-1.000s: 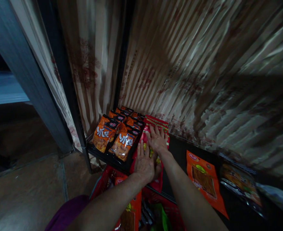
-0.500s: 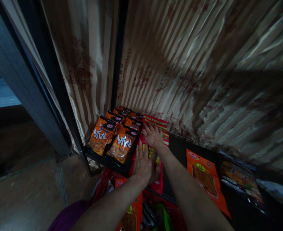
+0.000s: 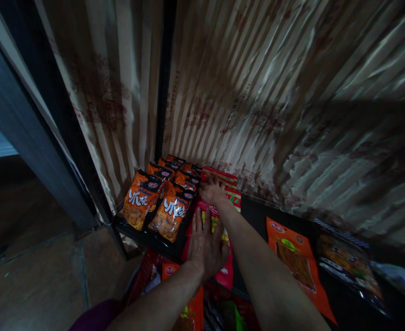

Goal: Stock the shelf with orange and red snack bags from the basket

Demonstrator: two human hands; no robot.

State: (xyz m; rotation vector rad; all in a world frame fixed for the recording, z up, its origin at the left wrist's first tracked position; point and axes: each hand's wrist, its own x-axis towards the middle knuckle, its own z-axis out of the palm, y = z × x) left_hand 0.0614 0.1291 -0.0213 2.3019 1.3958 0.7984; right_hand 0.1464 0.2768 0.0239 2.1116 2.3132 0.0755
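A pink-red snack bag [image 3: 226, 271] with yellow print lies on the black shelf. My left hand [image 3: 207, 246] rests flat on its front part, fingers spread. Farther back, my right hand [image 3: 213, 188] lies with its fingers apart at the rear of the bag, over a red packet with green and gold bands [image 3: 232, 184]. Both hands cover much of the bag. Just left of them, orange-and-black snack bags [image 3: 171, 211] stand in two rows, tilted back on one another.
Right along the shelf [image 3: 254, 230] lie an orange packet of brown sticks [image 3: 297, 257] and a dark snack bag [image 3: 349, 264]. A red basket [image 3: 147, 271] of packets is below the front edge. Metal posts [image 3: 164, 78] and patterned curtain [image 3: 257, 92] enclose the left and back.
My right hand has slid slightly back and left, apart from my left hand, which has drawn a little toward me. The view has shifted slightly.
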